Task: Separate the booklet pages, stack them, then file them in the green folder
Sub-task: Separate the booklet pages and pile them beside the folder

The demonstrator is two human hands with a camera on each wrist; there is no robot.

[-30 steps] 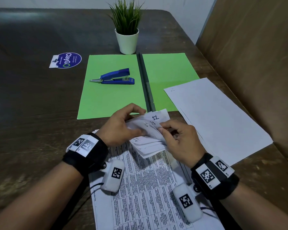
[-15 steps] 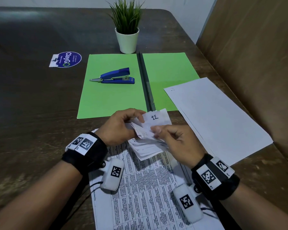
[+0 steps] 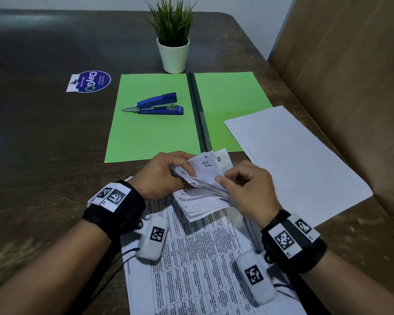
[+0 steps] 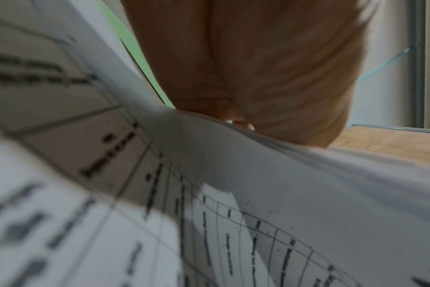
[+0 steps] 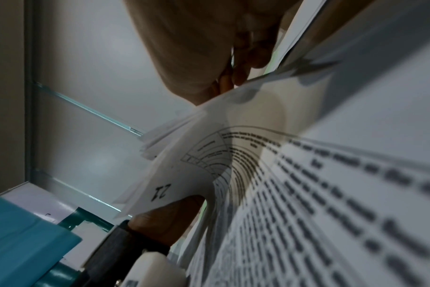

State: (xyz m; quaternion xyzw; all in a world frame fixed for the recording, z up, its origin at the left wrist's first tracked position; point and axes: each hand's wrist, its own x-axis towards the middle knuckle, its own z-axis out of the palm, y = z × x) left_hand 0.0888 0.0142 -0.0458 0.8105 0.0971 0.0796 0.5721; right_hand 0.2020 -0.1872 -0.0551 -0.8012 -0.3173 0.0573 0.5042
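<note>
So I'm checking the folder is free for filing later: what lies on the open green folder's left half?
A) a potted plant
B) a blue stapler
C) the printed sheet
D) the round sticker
B: in the head view the blue stapler lies on the left half of the green folder, while the potted plant stands beyond the folder's far edge.

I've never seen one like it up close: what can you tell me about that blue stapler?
The blue, seemingly plastic stapler lies flat and closed on the left leaf of the open green folder, its silvery metal tail pointing left and its blunt end towards the folder's dark spine. Neither hand touches it.
</note>
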